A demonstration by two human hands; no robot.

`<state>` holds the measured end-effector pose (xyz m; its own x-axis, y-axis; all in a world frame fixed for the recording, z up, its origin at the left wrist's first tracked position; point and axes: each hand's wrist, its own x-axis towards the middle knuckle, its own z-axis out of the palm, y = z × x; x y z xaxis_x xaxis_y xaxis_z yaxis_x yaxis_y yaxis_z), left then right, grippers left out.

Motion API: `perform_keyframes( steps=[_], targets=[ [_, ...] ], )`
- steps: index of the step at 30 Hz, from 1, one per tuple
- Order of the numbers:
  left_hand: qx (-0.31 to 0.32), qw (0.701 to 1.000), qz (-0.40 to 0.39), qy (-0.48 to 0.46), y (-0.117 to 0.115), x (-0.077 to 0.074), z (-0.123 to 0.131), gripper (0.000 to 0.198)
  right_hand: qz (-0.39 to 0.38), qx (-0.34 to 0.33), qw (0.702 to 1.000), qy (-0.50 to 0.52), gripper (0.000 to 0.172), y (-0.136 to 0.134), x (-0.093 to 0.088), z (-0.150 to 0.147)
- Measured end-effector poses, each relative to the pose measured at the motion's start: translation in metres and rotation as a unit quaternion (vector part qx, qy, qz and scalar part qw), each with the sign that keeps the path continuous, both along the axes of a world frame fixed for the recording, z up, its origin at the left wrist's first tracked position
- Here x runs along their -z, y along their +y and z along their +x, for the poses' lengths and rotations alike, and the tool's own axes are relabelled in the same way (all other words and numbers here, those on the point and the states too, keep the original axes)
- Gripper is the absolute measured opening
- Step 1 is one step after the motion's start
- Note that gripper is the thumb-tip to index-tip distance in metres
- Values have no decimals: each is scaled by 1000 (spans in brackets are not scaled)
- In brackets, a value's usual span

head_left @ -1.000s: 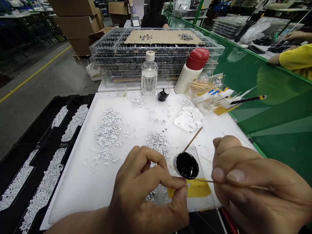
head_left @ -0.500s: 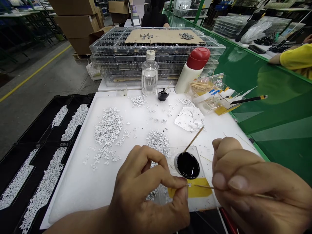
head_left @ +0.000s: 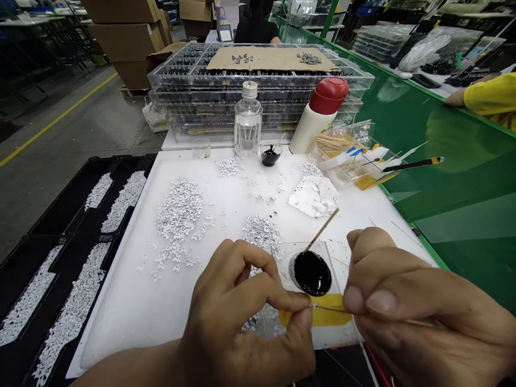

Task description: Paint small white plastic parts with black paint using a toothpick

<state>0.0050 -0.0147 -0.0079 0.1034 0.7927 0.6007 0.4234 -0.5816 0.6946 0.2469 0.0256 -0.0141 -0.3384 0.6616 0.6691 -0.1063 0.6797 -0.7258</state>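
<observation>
On my far left, black trays [head_left: 52, 215] are holding long rows of small white pieces. Beside them, a white board [head_left: 116, 328] is carrying loose heaps of the same white pieces [head_left: 179, 215].

My left hand [head_left: 242, 317] is closed narrowly, with the thumb and forefinger pinching one tiny white piece [head_left: 311, 306] at the fingertips. That piece is sitting just above a strip of yellow tape [head_left: 314, 317] on a clear plate [head_left: 326, 252]. A pool of black ink [head_left: 312, 273] is lying on the plate, and a wooden stick [head_left: 322, 231] is leaning out of it.

My right hand [head_left: 403, 301] is also closed narrowly, gripping a thin wooden stick [head_left: 332, 308] whose tip is touching the tiny white piece.

Farther ahead, a clear bottle [head_left: 248, 121], a small cup of ink [head_left: 270, 155] and a white bottle with a red cap [head_left: 318, 115] are standing in front of stacked clear trays [head_left: 258, 102]. Off to the right, a co-worker's yellow sleeve [head_left: 489, 97] is reaching across a green bench [head_left: 463, 242].
</observation>
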Motion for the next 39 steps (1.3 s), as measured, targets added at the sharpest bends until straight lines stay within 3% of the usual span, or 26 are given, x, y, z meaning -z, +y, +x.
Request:
perform_keyframes(
  steps=[5, 10, 15, 24, 39],
  targets=[
    [-1, 1000, 9, 0, 0, 2, 1, 23, -2, -18, 1000, 13, 37, 0, -1, 2],
    [-7, 1000, 11, 5, 2, 5, -1, 21, 4, -51, 998, 31, 42, 0, 12, 5],
    [-7, 1000, 13, 7, 3, 4, -3, 22, 5, -39, 998, 53, 47, -3, 20, 6],
    [-4, 1000, 12, 10, 3, 4, -2, 21, -9, -30, 999, 27, 41, -5, 9, 4],
    [-7, 1000, 5, 12, 1, 3, 2, 20, -27, -31, 999, 29, 46, -6, 10, 3]
  ],
)
